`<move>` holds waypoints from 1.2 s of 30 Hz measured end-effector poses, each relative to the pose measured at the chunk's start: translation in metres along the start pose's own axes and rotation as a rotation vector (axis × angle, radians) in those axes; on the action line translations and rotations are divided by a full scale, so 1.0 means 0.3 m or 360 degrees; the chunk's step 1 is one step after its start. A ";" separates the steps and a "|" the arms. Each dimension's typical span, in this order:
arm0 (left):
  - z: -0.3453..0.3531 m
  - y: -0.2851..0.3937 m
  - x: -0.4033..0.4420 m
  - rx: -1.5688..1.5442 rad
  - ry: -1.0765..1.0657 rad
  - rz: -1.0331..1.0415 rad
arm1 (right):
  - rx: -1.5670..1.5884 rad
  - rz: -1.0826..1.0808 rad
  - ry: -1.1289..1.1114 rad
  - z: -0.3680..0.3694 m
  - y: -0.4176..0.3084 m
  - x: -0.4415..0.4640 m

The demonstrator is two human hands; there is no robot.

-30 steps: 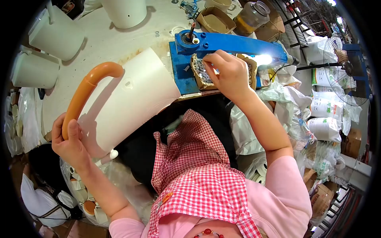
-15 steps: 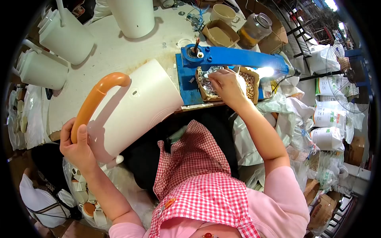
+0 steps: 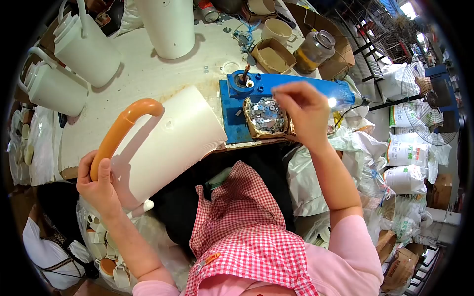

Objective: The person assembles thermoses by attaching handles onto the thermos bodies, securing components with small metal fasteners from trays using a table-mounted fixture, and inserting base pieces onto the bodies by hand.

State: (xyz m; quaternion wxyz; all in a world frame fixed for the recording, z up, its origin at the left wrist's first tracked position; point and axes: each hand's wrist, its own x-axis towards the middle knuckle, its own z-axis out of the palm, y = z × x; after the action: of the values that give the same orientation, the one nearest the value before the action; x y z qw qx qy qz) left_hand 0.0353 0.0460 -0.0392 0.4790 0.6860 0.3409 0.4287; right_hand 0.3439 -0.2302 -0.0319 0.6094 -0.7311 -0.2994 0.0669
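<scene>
The left hand [image 3: 101, 185] is wrapped around the lower end of a thick, curved orange handle [image 3: 118, 128], its thumb lying along the outside. The handle arches over a large, smooth white cylinder [image 3: 170, 143] lying on its side at a slant on the pale surface [image 3: 140, 64], partly over the near edge.

The right hand [image 3: 307, 111] is raised in front of a blue metal arm [image 3: 291, 81], fingers bent in toward the thumb. Its fingertips are blurred, so whether they pinch anything small cannot be told. It sits just beside and above an open cardboard box [image 3: 250, 129] full of flat silver washers [image 3: 266, 114], and covers much of what lies to the right of that box.

The blue arm forms a barrier between the washers and the things behind it: a shallow brown cardboard tray [image 3: 274, 55], a beige cup [image 3: 277, 30] and a clear jar with yellowish contents [image 3: 314, 52]. A coppery upright rod [image 3: 246, 73] rises at the arm's left end. Beyond the cylinder stand a tall white container [image 3: 169, 29] and two white buckets with handles [image 3: 90, 52].
</scene>
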 end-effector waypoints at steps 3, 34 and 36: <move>0.005 -0.010 0.001 0.0066 0.0019 0.0067 | 0.0270 -0.0361 0.0093 0.079 -0.047 0.107; 0.006 -0.005 0.009 -0.0071 -0.0022 0.0031 | -0.0208 -0.0909 -0.0095 0.120 -0.036 0.161; 0.011 0.010 0.017 -0.0049 0.0010 0.0049 | -0.0221 -0.0926 -0.0003 0.115 -0.046 0.123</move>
State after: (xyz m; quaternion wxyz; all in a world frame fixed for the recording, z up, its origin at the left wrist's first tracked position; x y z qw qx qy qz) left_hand 0.0404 0.0485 -0.0354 0.4818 0.6823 0.3252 0.4433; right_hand 0.3529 -0.1808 -0.0178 0.5512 -0.6546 -0.5007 -0.1304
